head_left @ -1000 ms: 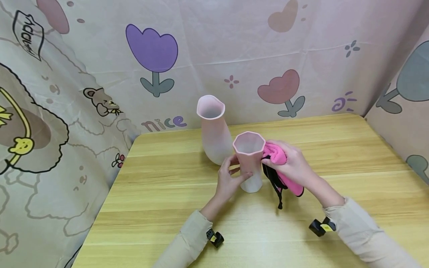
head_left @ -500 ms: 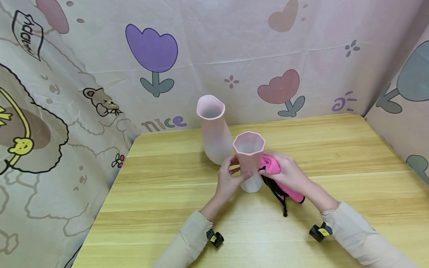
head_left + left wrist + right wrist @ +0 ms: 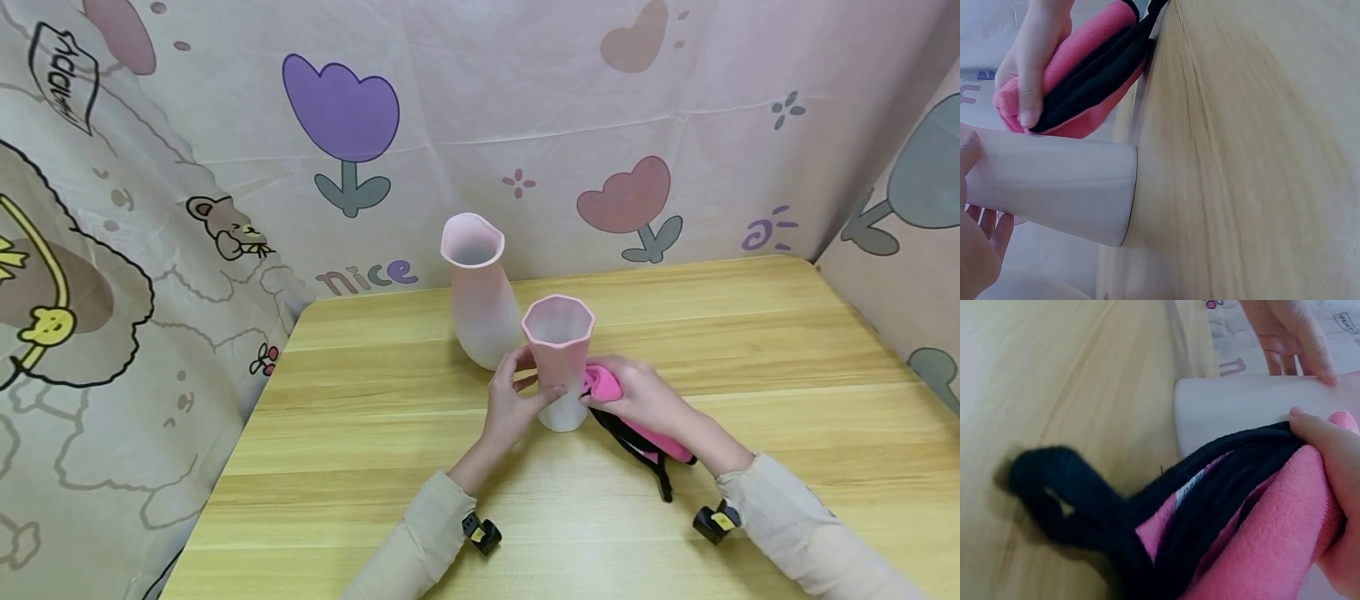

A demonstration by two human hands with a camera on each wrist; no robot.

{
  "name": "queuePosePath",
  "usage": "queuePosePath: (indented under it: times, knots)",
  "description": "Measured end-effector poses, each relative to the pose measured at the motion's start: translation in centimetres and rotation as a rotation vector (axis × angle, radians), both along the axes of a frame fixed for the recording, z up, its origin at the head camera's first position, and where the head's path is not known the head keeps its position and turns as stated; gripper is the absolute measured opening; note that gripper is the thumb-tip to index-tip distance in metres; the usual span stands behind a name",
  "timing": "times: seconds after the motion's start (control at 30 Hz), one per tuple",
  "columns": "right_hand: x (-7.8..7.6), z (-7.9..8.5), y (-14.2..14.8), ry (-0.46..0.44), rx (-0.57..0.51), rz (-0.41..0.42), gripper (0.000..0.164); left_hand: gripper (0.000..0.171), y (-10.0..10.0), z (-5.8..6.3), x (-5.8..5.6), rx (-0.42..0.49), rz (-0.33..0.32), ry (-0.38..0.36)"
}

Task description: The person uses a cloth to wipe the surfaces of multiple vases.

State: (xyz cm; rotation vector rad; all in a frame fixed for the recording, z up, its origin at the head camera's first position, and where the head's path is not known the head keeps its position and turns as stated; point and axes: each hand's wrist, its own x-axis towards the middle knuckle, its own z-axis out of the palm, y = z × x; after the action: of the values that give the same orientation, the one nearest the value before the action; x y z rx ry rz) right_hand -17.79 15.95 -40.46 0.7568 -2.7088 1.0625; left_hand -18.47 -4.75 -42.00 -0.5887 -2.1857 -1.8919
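A pink-to-white vase (image 3: 561, 367) with a faceted rim stands upright on the wooden table (image 3: 360, 467). My left hand (image 3: 517, 400) grips it from the left, thumb in front and fingers round behind. On its right side, my right hand (image 3: 637, 396) holds a bunched pink towel (image 3: 603, 383) with black edging against the lower half. In the right wrist view, the towel's black trim (image 3: 1229, 450) and a dark hanging loop (image 3: 1054, 494) show. The left wrist view has the vase's white base (image 3: 1085, 187) on the tabletop.
Just behind and left stands a taller pink-to-white vase (image 3: 483, 308) with a wavy rim, partly overlapped by the held one. A printed curtain (image 3: 465, 100) hangs along the table's back edge. Another curtain (image 3: 135, 292) drapes on the left side.
My right hand has slid down the vase's right side with the towel, from near the rim to the lower half. The towel's loop has swung right. My left hand and both vases stay put.
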Motion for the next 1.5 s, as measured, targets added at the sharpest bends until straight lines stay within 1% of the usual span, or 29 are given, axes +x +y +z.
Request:
queuePosePath:
  times: [0.07,0.3,0.47,0.6,0.67,0.7,0.83,0.9,0.93,1.1,1.17,1.37,1.5]
  knots:
    - [0.0,-0.2,0.0,-0.011,0.021,0.009,0.05,0.058,0.0,-0.1,-0.1,0.0,0.0,0.001]
    - [-0.1,-1.1,-0.1,0.027,0.099,0.039,0.039,0.058,0.0,-0.2,-0.1,0.009,-0.001,0.003]
    - [-0.1,-1.5,-0.3,0.012,0.153,0.047,0.037,0.057,0.0,-0.2,-0.1,0.003,0.0,-0.007]
    - [-0.1,-1.7,-0.4,-0.008,0.17,0.048,0.037,0.057,0.0,-0.1,0.0,-0.005,0.005,-0.001]
    - [-0.1,-1.8,-0.4,-0.015,0.179,0.048,0.037,0.057,0.0,0.7,0.4,-0.005,-0.002,-0.01]
    - [-0.1,-1.8,-0.4,-0.017,0.183,0.047,0.037,0.057,0.0,0.7,0.4,-0.007,-0.001,-0.013]
    - [-0.1,-1.8,-0.3,-0.016,0.18,0.055,0.036,0.055,0.0,2.3,1.3,0.002,-0.012,-0.022]
    - [-0.1,-1.7,-0.2,-0.026,0.162,0.054,0.037,0.055,0.0,2.3,1.3,0.003,-0.011,-0.009]
    - [-0.1,-1.6,-0.2,-0.031,0.151,0.054,0.038,0.055,0.0,2.7,1.5,0.003,-0.014,-0.003]
    - [-0.2,-0.7,0.0,-0.051,0.073,0.053,0.038,0.055,0.0,2.8,1.6,0.002,-0.008,0.003]
    - [-0.2,-0.1,0.1,-0.039,0.046,0.051,0.039,0.055,0.0,2.8,1.6,0.002,-0.008,0.005]
    - [-0.2,1.8,0.0,0.033,0.004,0.03,0.045,0.055,0.0,2.8,1.5,-0.001,-0.008,0.016]
    - [-0.1,2.9,0.0,0.077,0.003,0.019,0.047,0.055,0.0,2.8,1.6,0.004,-0.009,0.02]
